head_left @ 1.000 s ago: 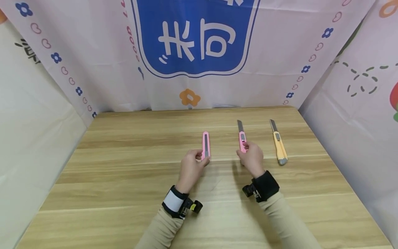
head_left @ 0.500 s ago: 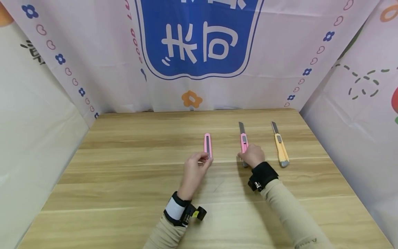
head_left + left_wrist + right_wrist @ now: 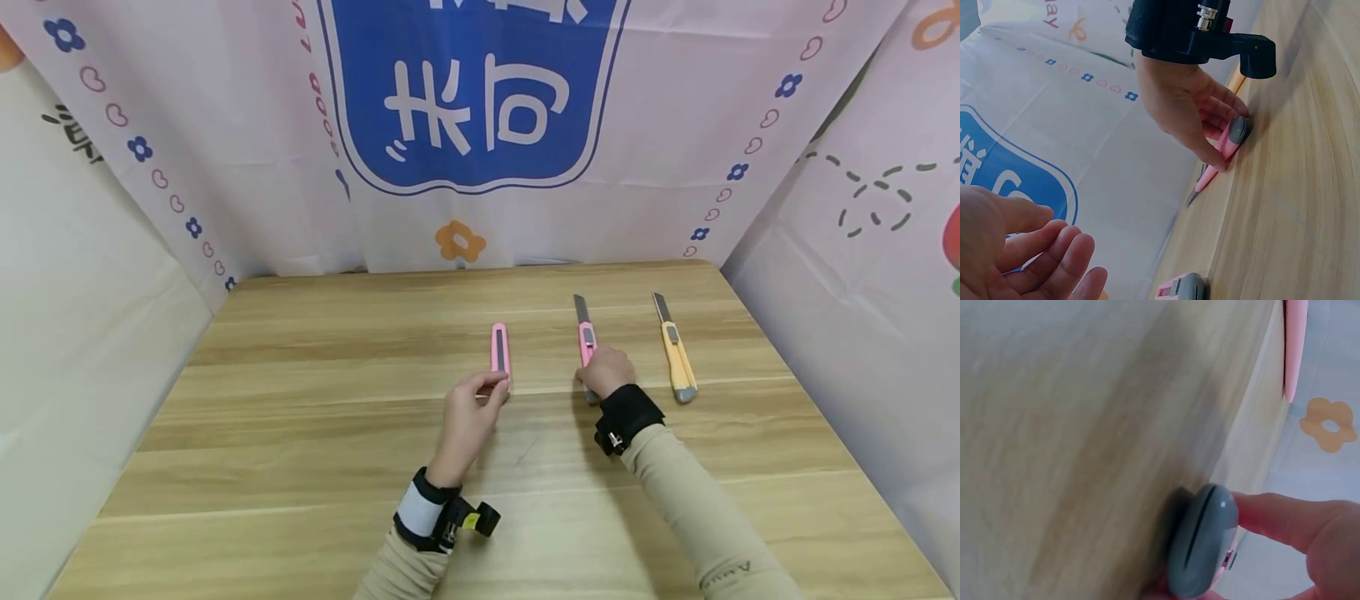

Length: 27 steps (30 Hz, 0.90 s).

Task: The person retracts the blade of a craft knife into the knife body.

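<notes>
Across the wood-grained worktop (image 3: 300,433), three cutters form a loose row. Left hand (image 3: 467,422): the grip is slack and holds nothing, its fingers gently bent, just above the near end of the closed pink cutter (image 3: 500,346), leftmost of the row. Right hand (image 3: 609,372): the grip pinches the bladed pink cutter (image 3: 587,335), in the middle of the row, with thumb and fingers on opposite sides of the handle; the bare steel blade points toward the far edge, and the grey end cap (image 3: 1200,547) faces the person. Yellow cutter (image 3: 677,354): near the right hand, on its right, blade extended the same way. Behind the far edge hangs a pale cloth (image 3: 262,167) with a blue emblem (image 3: 450,169). A black strap (image 3: 630,414) encircles the right wrist.
</notes>
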### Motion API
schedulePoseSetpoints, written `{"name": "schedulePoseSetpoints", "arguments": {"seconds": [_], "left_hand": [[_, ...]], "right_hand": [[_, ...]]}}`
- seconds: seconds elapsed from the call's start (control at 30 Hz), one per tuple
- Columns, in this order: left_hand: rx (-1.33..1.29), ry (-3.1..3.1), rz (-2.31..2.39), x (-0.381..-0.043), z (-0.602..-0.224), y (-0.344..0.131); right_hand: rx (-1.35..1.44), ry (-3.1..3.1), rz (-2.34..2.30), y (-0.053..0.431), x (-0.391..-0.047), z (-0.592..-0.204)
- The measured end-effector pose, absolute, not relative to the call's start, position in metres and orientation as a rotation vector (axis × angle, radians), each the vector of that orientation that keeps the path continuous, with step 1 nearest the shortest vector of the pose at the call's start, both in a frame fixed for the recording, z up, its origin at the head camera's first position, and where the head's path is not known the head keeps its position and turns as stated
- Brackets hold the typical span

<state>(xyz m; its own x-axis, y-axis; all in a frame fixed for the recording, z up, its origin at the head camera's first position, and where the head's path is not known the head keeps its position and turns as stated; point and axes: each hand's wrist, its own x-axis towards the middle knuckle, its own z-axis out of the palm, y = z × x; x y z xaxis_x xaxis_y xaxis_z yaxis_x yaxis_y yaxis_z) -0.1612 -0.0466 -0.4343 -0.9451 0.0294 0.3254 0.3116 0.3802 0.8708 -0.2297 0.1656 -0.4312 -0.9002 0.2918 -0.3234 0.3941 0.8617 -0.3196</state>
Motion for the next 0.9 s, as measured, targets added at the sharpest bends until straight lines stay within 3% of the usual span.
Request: {"name": "schedulePoseSetpoints", "arguments": {"seconds": [0.9], "left_hand": [[-0.227, -2.432, -1.709, -0.1603, -0.4254, -0.0489]], "right_hand": [[0.435, 2.932, -0.68, 0.1701, -0.2249, -0.4248]]}}
